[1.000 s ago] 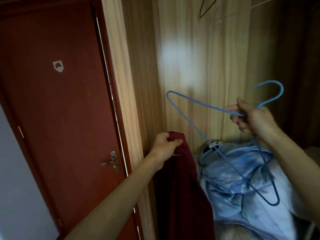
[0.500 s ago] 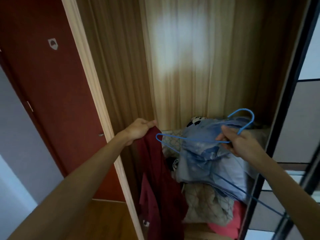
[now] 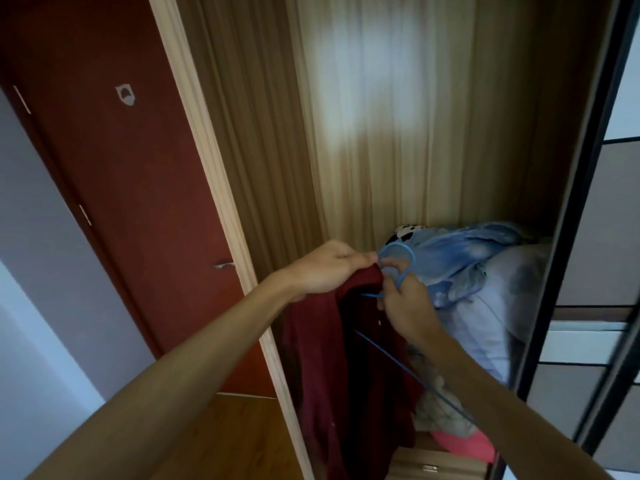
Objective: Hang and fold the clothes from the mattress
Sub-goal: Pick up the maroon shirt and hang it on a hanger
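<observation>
A dark red garment (image 3: 325,358) hangs down in front of the open wardrobe. My left hand (image 3: 325,271) grips its top edge. Right beside it, my right hand (image 3: 405,303) holds a blue wire hanger (image 3: 398,252) by the neck under its hook. One hanger arm runs into the garment's top, and a blue wire (image 3: 408,368) slants down to the right under my forearm. Part of the hanger is hidden behind the cloth and my hand.
Inside the wardrobe (image 3: 433,133) lies a heap of blue bedding (image 3: 485,265), with a patterned cloth and a pink item (image 3: 467,443) below. A red door (image 3: 131,202) stands to the left and a dark sliding door frame (image 3: 568,237) to the right. Wood floor shows below.
My right hand brought the hanger left to the garment's top, next to my left hand. The hanger's arm now goes into the red cloth. The view shifted slightly.
</observation>
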Demonstrator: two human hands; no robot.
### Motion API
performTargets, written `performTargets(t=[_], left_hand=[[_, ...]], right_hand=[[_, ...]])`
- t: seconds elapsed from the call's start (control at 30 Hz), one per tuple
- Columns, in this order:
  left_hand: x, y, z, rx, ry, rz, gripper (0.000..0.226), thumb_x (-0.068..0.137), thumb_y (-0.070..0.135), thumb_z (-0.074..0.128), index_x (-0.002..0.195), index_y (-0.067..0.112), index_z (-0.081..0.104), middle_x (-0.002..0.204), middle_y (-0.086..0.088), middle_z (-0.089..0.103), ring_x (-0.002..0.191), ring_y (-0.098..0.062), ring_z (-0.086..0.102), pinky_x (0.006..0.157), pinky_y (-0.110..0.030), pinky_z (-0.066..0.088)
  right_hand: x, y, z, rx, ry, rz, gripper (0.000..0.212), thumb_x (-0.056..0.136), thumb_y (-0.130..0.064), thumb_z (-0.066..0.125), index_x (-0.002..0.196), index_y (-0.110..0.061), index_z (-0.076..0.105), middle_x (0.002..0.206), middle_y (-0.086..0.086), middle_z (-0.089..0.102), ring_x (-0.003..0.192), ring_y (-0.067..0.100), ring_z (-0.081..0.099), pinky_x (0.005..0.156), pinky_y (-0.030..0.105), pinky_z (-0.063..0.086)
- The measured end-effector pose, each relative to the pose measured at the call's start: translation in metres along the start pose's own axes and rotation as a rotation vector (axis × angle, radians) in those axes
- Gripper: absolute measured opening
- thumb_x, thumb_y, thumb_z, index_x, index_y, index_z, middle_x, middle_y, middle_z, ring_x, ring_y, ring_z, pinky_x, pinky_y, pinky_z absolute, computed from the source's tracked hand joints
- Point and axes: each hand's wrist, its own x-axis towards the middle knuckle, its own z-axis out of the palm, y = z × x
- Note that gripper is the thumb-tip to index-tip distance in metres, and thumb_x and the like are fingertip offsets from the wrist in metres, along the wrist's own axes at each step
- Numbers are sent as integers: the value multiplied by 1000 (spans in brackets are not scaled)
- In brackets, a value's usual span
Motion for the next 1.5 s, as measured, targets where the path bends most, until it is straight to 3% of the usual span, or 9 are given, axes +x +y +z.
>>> performTargets(t=[0.17,0.23,0.37,0.5,0.67,0.83,1.0,1.2,1.5], left_hand=[[-35,-19,-29,130,-8,99,45,99,40,52,64,16,66,59,3,62,51,-6,56,52,-22,44],[-38,-39,-50,457,152,274,49,99,48,45,68,16,64,74,3,69,69,-9,65,67,-32,52],[-36,-68,-80,921,325,472,41,102,44,36,123,20,63,127,1,63,123,-18,53,106,-39,40],[-34,-62,-84,1129,365,490,41,97,51,39,115,25,64,111,5,65,115,-17,54,115,-49,22],[-51,-17,-48,959,168,630,25,99,35,51,95,14,64,94,-2,68,91,-26,65,72,-37,50],[-58,-4,-47,892,295,599,26,96,34,52,91,14,67,91,-10,70,91,-32,66,67,-38,50],[-73,-33,-97,781,384,497,25,93,34,57,85,16,71,85,-5,73,86,-26,66,72,-39,52],[-100,-72,-152,605,576,313,24,89,23,63,70,9,64,67,-4,65,67,-20,61,69,-38,48],[-131,-83,-185,440,508,359,18,86,16,66,69,11,67,67,-2,67,62,-3,55,64,-33,48]], right_hand=[[4,-12,30,247,154,93,26,104,-24,42,92,-19,65,52,0,52,44,7,49,54,29,41],[6,-19,36,326,168,41,27,105,-23,41,91,-25,64,48,-8,48,43,5,46,48,25,39],[12,-30,47,403,147,-81,29,107,-23,37,98,-20,64,44,-9,41,40,5,37,42,18,33],[3,-41,47,407,141,-155,31,107,-17,36,97,-21,65,47,-9,38,40,4,34,40,16,30],[-11,-69,32,339,194,-245,32,107,-19,38,101,-11,68,63,10,44,55,12,43,51,18,37],[-10,-101,36,242,95,-280,48,103,-46,32,97,-17,71,80,34,54,67,14,52,61,20,44],[-8,-102,60,54,7,-398,45,93,-59,33,108,-28,63,98,-10,66,93,-3,59,86,16,43],[-32,-47,80,-377,-33,-612,95,69,-60,71,146,-16,36,140,1,42,131,12,39,108,31,31],[-71,4,145,-158,152,-85,123,62,-40,91,153,-8,15,152,13,29,140,26,29,116,42,27]])
